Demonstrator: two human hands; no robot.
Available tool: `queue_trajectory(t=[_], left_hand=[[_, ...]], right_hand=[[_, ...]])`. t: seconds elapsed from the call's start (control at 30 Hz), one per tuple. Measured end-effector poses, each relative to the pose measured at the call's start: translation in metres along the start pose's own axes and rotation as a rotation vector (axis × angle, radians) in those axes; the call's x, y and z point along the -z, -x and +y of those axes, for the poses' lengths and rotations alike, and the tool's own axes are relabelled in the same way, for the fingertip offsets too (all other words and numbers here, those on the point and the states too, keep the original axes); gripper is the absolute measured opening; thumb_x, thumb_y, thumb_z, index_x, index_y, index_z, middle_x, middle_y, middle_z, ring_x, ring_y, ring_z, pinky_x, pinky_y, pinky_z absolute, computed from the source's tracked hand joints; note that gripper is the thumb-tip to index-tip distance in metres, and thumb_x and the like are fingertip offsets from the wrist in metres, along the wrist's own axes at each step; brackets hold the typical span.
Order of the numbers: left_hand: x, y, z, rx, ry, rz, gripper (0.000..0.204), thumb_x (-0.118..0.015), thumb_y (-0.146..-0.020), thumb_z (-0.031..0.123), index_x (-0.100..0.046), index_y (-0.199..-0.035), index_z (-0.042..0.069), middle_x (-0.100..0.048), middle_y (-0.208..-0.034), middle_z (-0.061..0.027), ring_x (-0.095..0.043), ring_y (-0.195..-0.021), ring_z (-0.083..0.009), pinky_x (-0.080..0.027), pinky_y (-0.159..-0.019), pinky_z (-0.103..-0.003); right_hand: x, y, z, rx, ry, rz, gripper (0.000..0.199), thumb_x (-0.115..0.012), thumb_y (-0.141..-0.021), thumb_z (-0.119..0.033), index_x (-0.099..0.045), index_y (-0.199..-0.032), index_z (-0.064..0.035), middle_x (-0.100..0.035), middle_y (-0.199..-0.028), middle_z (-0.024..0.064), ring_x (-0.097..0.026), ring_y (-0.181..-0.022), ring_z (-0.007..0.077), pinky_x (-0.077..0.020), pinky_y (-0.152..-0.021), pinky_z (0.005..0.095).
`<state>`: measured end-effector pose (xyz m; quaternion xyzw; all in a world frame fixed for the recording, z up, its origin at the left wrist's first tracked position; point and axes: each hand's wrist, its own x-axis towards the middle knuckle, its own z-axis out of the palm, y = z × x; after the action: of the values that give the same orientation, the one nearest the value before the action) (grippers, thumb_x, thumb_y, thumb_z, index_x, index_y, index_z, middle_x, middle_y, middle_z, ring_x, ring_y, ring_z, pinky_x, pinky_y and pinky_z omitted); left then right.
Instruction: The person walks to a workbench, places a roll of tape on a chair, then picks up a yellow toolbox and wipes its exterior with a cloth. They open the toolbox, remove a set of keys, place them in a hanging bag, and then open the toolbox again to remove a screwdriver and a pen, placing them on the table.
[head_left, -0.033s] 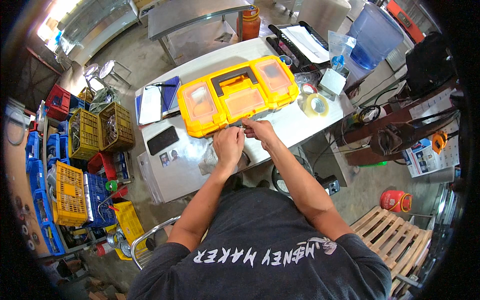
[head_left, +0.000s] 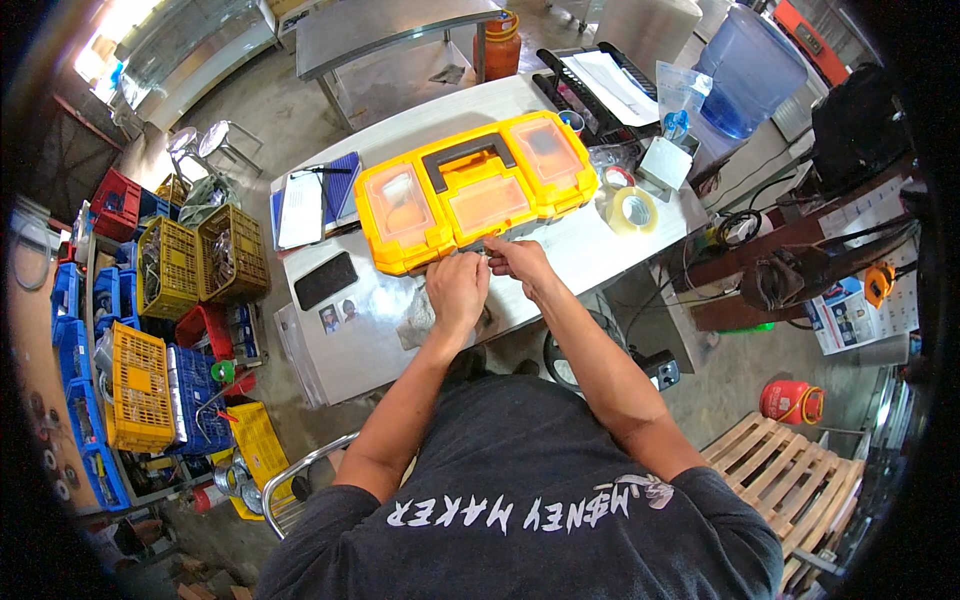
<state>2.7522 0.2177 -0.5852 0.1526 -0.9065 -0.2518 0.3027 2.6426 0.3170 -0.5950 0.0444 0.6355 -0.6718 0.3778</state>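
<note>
A yellow toolbox (head_left: 487, 203) with clear lid windows and a dark handle lies closed on the white table (head_left: 322, 358). At its near side my left hand (head_left: 458, 292) is closed, fingers curled, knuckles up. Just right of it, my right hand (head_left: 522, 264) pinches with thumb and fingertips. The fingertips of both hands almost meet beside the toolbox's front edge. A tiny light-coloured bit shows between them, too small to name. Below the left wrist, a greyish crumpled piece (head_left: 412, 326) lies partly hidden on the table.
Left of the toolbox are a black phone (head_left: 326, 280) and a notebook (head_left: 301, 208). Rolls of clear tape (head_left: 632, 210), a white box (head_left: 664, 164) and a paper tray (head_left: 612, 88) stand right. Crates (head_left: 152, 388) fill the left side; a wooden pallet (head_left: 785, 470) lies at right.
</note>
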Motion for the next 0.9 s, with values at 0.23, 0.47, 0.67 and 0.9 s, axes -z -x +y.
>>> queue_trajectory(t=[0.23,0.47,0.67,0.9], left_hand=[[-0.023,0.002,0.000,0.250,0.224,-0.037,0.026,-0.066,-0.097,0.026,-0.068,-0.088,0.002,-0.069,-0.082,-0.0146,-0.066,-0.076,-0.0317,-0.050,-0.069,-0.045],[-0.034,0.027,-0.031,1.147,1.533,-0.611,0.025,-0.063,-0.103,0.037,-0.069,-0.111,0.014,-0.067,-0.093,0.0047,-0.057,-0.072,-0.0068,-0.045,-0.066,-0.025],[-0.054,0.023,-0.044,1.035,1.788,-0.560,0.019,-0.065,-0.103,0.031,-0.069,-0.111,0.014,-0.068,-0.089,0.0043,-0.062,-0.075,-0.0089,-0.050,-0.070,-0.026],[-0.069,0.020,-0.047,1.120,1.838,-0.495,0.012,-0.066,-0.103,0.024,-0.069,-0.110,0.015,-0.070,-0.093,0.0015,-0.065,-0.081,-0.0107,-0.052,-0.070,-0.026]], right_hand=[[0.000,-0.004,0.003,0.010,-0.011,-0.034,0.038,-0.071,-0.096,-0.029,-0.072,-0.106,0.0082,-0.075,-0.096,0.0144,-0.072,-0.085,0.0214,-0.0579,-0.076,0.0303],[0.013,-0.006,0.021,0.083,0.102,-0.057,0.034,-0.072,-0.095,-0.028,-0.069,-0.086,0.0046,-0.067,-0.074,0.0087,-0.061,-0.064,0.0152,-0.0477,-0.057,0.0320],[0.022,-0.010,0.027,0.133,0.031,-0.211,0.034,-0.072,-0.099,-0.034,-0.070,-0.087,-0.0030,-0.065,-0.074,0.0033,-0.060,-0.069,0.0127,-0.0485,-0.065,0.0290],[0.036,-0.019,0.031,0.034,-0.097,-0.360,0.027,-0.069,-0.102,-0.033,-0.069,-0.099,-0.0055,-0.063,-0.080,0.0003,-0.062,-0.075,0.0117,-0.0522,-0.067,0.0260]])
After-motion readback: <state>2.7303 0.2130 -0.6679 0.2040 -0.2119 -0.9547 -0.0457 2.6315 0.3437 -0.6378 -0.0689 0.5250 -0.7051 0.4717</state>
